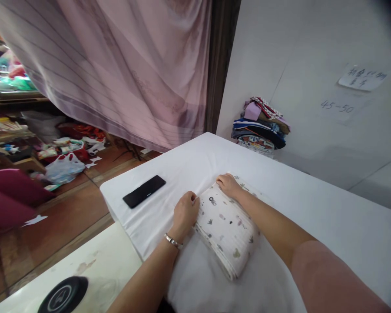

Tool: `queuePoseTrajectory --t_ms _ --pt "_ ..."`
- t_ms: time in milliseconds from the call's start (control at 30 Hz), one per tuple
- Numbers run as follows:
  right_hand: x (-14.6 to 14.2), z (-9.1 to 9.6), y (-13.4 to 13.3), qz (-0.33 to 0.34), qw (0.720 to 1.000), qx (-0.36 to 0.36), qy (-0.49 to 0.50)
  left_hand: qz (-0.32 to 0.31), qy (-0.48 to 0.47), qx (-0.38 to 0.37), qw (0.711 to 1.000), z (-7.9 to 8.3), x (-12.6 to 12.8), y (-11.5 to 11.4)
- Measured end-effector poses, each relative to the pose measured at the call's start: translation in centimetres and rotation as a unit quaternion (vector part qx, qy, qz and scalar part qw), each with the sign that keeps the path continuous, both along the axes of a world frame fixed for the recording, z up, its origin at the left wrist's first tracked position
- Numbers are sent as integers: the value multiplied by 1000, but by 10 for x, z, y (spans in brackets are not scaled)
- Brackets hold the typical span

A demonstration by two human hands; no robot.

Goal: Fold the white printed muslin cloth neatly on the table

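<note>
A folded white cloth (226, 226) printed with small plants and animals lies in several layers on the white-covered table, close to my body. My left hand (186, 211), with a silver bracelet at the wrist, is closed on its left far corner, thumb and finger pinched together. At the far edge of the cloth, my right hand (228, 184) has its fingers curled over the border and pressed together. The fold's near end shows its stacked layers.
A black phone (144, 191) lies on the table (329, 208) left of the cloth. Folded clothes (260, 126) are stacked beyond the far edge by the wall. A black round lid (64, 295) is at lower left. Bags and boxes crowd the floor behind a pink curtain (143, 65).
</note>
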State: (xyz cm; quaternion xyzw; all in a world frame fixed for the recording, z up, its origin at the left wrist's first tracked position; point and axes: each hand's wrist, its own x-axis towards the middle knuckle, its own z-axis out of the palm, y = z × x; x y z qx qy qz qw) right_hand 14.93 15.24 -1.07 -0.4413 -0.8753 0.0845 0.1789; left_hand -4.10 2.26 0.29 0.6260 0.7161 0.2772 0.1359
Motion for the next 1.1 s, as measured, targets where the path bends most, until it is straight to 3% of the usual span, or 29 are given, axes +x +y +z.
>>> queuePoseTrajectory --t_ms 133,267,367,500,733,933,1100 --pt "-2 0 -1 -8 1000 -1 2 -93 144 120 978 16 10 -8" --pt "-5 2 -1 -16 1000 -5 -9 -184 200 121 955 13 24 -13" --pt "-3 5 -4 -26 999 -1 -24 -177 208 80 959 -3 29 -15" --pt "5 8 -17 -72 996 26 -49 -158 213 78 961 -16 28 -15" --pt "9 1 -25 -39 991 -74 -105 -164 222 76 958 -15 28 -16" --pt "12 8 -17 -35 989 -109 -96 -157 224 93 957 -17 28 -16" --pt "30 6 -17 -83 985 -99 -113 -158 223 101 957 -17 29 -15"
